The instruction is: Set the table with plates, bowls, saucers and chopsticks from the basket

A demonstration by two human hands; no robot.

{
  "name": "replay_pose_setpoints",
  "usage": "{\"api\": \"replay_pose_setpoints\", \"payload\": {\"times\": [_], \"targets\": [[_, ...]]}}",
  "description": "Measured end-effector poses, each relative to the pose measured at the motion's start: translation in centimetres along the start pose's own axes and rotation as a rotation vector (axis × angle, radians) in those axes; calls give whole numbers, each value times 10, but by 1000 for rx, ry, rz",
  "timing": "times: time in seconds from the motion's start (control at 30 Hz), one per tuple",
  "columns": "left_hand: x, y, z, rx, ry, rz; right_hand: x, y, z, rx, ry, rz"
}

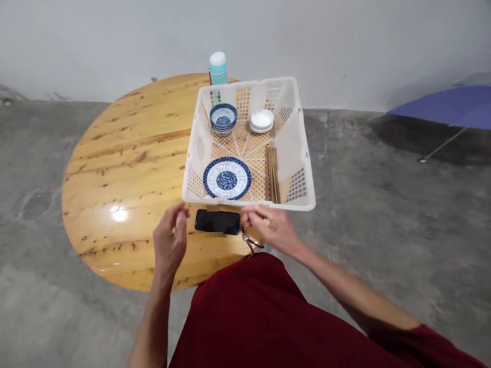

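A white plastic basket [297, 158] stands on the round wooden table. In it are a stack of blue-patterned bowls [223, 118] at the back left, small white dishes [261, 120] at the back right, a large blue-and-white plate [227, 179] at the front left and a bundle of chopsticks [272, 176] along the right. My left hand [171, 236] hovers just off the basket's front left corner, fingers curled around nothing. Beside the front rim, my right hand [273, 228] is also closed with nothing visible in it. Between both hands lies a black phone [217, 222].
A turquoise bottle with a white cap [218, 69] stands behind the basket. A small strap with a metal ring [251, 241] lies near the phone. The wooden table [126, 168] has a curved edge over a concrete floor. A purple surface [447, 106] stands at the right.
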State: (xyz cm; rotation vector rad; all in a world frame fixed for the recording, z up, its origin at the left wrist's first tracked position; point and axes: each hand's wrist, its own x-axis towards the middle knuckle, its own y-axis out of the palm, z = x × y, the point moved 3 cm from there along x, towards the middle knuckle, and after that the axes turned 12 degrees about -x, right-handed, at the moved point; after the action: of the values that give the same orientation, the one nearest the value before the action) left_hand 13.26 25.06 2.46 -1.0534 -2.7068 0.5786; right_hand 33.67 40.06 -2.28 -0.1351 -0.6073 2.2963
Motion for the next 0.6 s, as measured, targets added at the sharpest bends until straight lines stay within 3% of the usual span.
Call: {"api": "replay_pose_setpoints", "payload": {"times": [0.1,0.2,0.33,0.47,0.6], "targets": [[50,18,-33,198,134,86,54,-39,-4,-64,-25,-121],[94,50,-42,518,85,210,110,-54,-25,-180,60,-116],[129,89,-22,849,-92,359,153,-41,-64,-231,305,42],[142,107,3,941,-213,493,159,-20,-90,-226,552,149],[150,113,17,948,-249,543,157,-1,-105,-165,719,218]]}}
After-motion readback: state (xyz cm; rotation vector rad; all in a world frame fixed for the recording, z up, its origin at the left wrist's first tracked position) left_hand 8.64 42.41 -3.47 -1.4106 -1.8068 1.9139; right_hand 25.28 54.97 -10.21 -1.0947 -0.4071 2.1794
